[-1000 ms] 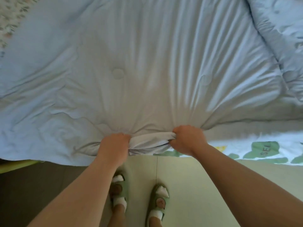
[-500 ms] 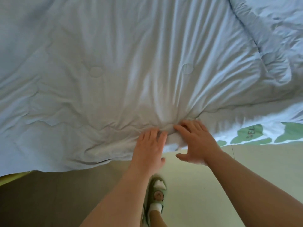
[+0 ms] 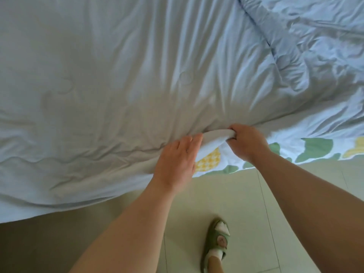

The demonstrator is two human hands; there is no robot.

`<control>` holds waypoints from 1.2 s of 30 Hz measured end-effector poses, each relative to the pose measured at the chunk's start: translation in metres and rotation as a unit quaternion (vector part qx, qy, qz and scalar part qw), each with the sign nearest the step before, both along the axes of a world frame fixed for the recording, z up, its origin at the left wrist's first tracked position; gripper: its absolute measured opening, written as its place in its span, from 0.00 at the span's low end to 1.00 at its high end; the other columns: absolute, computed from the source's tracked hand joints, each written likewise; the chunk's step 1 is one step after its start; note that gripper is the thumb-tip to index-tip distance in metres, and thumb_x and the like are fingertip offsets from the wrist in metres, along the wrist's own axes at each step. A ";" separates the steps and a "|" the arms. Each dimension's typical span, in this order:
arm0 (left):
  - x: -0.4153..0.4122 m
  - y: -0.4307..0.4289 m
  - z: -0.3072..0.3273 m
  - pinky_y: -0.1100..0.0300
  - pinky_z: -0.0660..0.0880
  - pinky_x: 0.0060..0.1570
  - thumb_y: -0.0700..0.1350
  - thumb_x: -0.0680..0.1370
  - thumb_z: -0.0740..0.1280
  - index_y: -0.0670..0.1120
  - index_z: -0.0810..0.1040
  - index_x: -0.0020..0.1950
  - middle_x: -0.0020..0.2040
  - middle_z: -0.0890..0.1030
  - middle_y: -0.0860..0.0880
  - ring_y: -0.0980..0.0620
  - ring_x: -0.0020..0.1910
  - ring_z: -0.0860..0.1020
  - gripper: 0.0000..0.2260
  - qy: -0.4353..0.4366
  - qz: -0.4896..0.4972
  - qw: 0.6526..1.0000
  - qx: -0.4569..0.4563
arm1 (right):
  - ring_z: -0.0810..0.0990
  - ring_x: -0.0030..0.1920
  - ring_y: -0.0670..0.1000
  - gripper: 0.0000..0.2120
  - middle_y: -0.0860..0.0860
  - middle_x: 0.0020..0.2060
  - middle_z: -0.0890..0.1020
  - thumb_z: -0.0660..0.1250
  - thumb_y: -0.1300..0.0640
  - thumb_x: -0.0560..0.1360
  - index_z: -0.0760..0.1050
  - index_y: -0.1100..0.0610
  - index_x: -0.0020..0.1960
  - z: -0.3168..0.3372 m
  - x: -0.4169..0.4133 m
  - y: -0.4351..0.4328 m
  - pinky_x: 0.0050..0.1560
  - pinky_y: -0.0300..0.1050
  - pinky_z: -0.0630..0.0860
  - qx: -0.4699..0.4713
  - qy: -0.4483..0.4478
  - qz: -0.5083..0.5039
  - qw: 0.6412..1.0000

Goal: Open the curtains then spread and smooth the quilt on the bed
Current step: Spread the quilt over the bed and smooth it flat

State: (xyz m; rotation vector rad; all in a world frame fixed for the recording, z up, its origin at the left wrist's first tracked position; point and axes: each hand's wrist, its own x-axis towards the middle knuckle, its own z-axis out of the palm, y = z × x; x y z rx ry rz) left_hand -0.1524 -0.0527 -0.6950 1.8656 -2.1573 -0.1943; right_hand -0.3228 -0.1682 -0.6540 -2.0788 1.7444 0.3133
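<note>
Quilt (image 3: pixel 137 79), pale blue, covers most of the bed and overhangs its near edge at left. Right hand (image 3: pixel 246 142) is closed in a fist on a bunched fold of the quilt's near edge, lifting it off the patterned sheet (image 3: pixel 315 148). Left hand (image 3: pixel 175 162) lies flat and spread, fingers (image 3: pixel 194 142) touching the same fold, gripping nothing that can be seen. Sheet shows bare along the near edge at right, so the quilt does not reach there yet. Far right corner is heaped and creased; the middle carries long wrinkles fanning from the held fold. Curtains out of view; cannot tell their state, though daylight falls on the quilt. Judgement: spreading about midway; right side needs pulling down, then smoothing. One sandalled foot (image 3: pixel 216 243) on the tiled floor.
</note>
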 end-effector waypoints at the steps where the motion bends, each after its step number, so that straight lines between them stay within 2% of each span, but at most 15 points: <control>1: -0.008 -0.006 0.002 0.52 0.76 0.39 0.41 0.68 0.67 0.44 0.67 0.65 0.55 0.78 0.43 0.41 0.43 0.79 0.26 0.007 -0.002 1.000 -0.025 | 0.78 0.52 0.60 0.07 0.55 0.49 0.82 0.60 0.55 0.73 0.75 0.52 0.48 0.000 -0.003 -0.006 0.47 0.48 0.71 0.005 -0.008 0.011 1.000; 3: -0.017 -0.019 0.007 0.52 0.77 0.36 0.38 0.70 0.59 0.47 0.70 0.59 0.57 0.78 0.42 0.41 0.43 0.80 0.17 0.007 0.005 0.999 -0.053 | 0.78 0.51 0.59 0.05 0.55 0.49 0.81 0.59 0.54 0.74 0.73 0.51 0.46 0.004 -0.007 -0.016 0.46 0.47 0.69 0.014 -0.014 0.034 0.999; 5: -0.018 -0.029 0.012 0.51 0.75 0.37 0.40 0.70 0.57 0.47 0.74 0.55 0.58 0.78 0.42 0.41 0.43 0.79 0.15 -0.031 0.030 0.998 -0.035 | 0.78 0.53 0.59 0.08 0.55 0.51 0.81 0.59 0.50 0.75 0.73 0.52 0.50 0.007 -0.008 -0.027 0.48 0.48 0.69 0.014 -0.015 0.063 0.998; 7: -0.022 -0.035 0.016 0.50 0.71 0.42 0.46 0.69 0.60 0.47 0.74 0.57 0.59 0.76 0.43 0.41 0.47 0.77 0.17 -0.082 0.066 0.994 0.020 | 0.78 0.54 0.60 0.12 0.56 0.53 0.80 0.58 0.47 0.77 0.71 0.53 0.54 0.011 -0.010 -0.037 0.48 0.48 0.69 0.019 -0.019 0.101 0.995; 9: -0.025 -0.041 0.015 0.50 0.69 0.43 0.53 0.65 0.67 0.47 0.70 0.60 0.56 0.74 0.44 0.41 0.47 0.75 0.25 -0.121 0.099 0.985 0.079 | 0.78 0.51 0.59 0.17 0.55 0.52 0.80 0.60 0.42 0.75 0.69 0.54 0.55 0.011 -0.009 -0.042 0.48 0.49 0.69 0.031 -0.033 0.130 0.991; 10: -0.029 -0.045 0.014 0.51 0.68 0.41 0.53 0.64 0.71 0.46 0.69 0.60 0.52 0.74 0.43 0.41 0.45 0.75 0.28 -0.138 0.111 0.979 0.103 | 0.79 0.48 0.58 0.21 0.53 0.49 0.80 0.62 0.39 0.73 0.68 0.54 0.55 0.012 -0.010 -0.042 0.46 0.49 0.71 0.039 -0.038 0.143 0.988; 12: -0.032 -0.050 0.011 0.53 0.67 0.33 0.47 0.65 0.75 0.44 0.70 0.57 0.45 0.75 0.43 0.41 0.39 0.76 0.25 -0.152 0.128 0.973 0.117 | 0.79 0.44 0.57 0.28 0.50 0.45 0.78 0.68 0.36 0.67 0.65 0.52 0.57 0.013 -0.010 -0.037 0.43 0.47 0.71 0.026 -0.011 0.205 0.978; 14: -0.033 -0.053 0.013 0.55 0.65 0.29 0.42 0.69 0.73 0.42 0.71 0.56 0.43 0.75 0.43 0.40 0.35 0.77 0.18 -0.144 0.134 0.972 0.124 | 0.80 0.47 0.57 0.28 0.51 0.48 0.77 0.71 0.45 0.68 0.62 0.51 0.62 0.007 -0.015 -0.035 0.42 0.46 0.68 -0.028 0.034 0.276 0.960; 17: -0.031 -0.048 0.021 0.52 0.71 0.31 0.43 0.75 0.67 0.41 0.68 0.60 0.46 0.75 0.43 0.39 0.37 0.78 0.16 -0.104 0.142 0.973 0.148 | 0.79 0.45 0.60 0.29 0.55 0.50 0.76 0.70 0.58 0.69 0.62 0.53 0.66 -0.001 -0.022 -0.037 0.41 0.48 0.67 -0.161 0.069 0.309 0.935; 20: -0.032 -0.042 0.035 0.53 0.67 0.33 0.45 0.75 0.67 0.42 0.66 0.60 0.43 0.77 0.44 0.39 0.39 0.79 0.17 -0.085 0.163 0.970 0.161 | 0.77 0.37 0.59 0.28 0.56 0.41 0.76 0.74 0.62 0.56 0.71 0.57 0.54 -0.002 -0.041 -0.047 0.38 0.48 0.72 -0.281 0.067 0.257 0.922; 22: -0.036 -0.036 0.044 0.55 0.66 0.34 0.45 0.74 0.68 0.44 0.66 0.57 0.41 0.78 0.46 0.41 0.39 0.79 0.17 -0.081 0.160 0.969 0.168 | 0.76 0.39 0.60 0.21 0.60 0.41 0.76 0.72 0.64 0.56 0.73 0.60 0.48 0.007 -0.065 -0.057 0.41 0.50 0.73 -0.305 0.051 0.222 0.925; 26: -0.055 -0.013 0.044 0.57 0.67 0.35 0.44 0.75 0.66 0.45 0.66 0.58 0.42 0.79 0.48 0.43 0.42 0.80 0.14 -0.105 0.137 0.962 0.210 | 0.75 0.55 0.63 0.14 0.62 0.54 0.76 0.64 0.62 0.70 0.74 0.60 0.56 0.034 -0.113 -0.067 0.59 0.55 0.68 -0.202 0.089 0.132 0.966; 30: -0.073 0.008 0.032 0.57 0.70 0.39 0.41 0.77 0.58 0.48 0.71 0.58 0.46 0.79 0.49 0.46 0.46 0.79 0.10 -0.116 0.140 0.946 0.268 | 0.80 0.56 0.60 0.14 0.57 0.54 0.81 0.59 0.62 0.75 0.76 0.55 0.58 0.033 -0.153 -0.033 0.53 0.50 0.75 0.006 0.126 0.154 0.980; 33: -0.091 0.023 0.024 0.54 0.75 0.49 0.41 0.78 0.57 0.47 0.72 0.60 0.51 0.79 0.48 0.46 0.51 0.79 0.12 -0.136 0.136 0.922 0.335 | 0.80 0.54 0.58 0.12 0.53 0.52 0.81 0.59 0.61 0.74 0.75 0.54 0.56 0.025 -0.171 -0.014 0.49 0.48 0.74 0.048 0.101 0.173 0.979; 36: -0.106 0.017 0.024 0.55 0.74 0.48 0.46 0.77 0.61 0.46 0.66 0.64 0.53 0.78 0.48 0.46 0.52 0.78 0.16 -0.161 0.163 0.915 0.333 | 0.79 0.53 0.57 0.08 0.52 0.52 0.79 0.60 0.62 0.74 0.70 0.52 0.51 0.017 -0.178 -0.016 0.48 0.48 0.73 0.069 0.055 0.169 0.982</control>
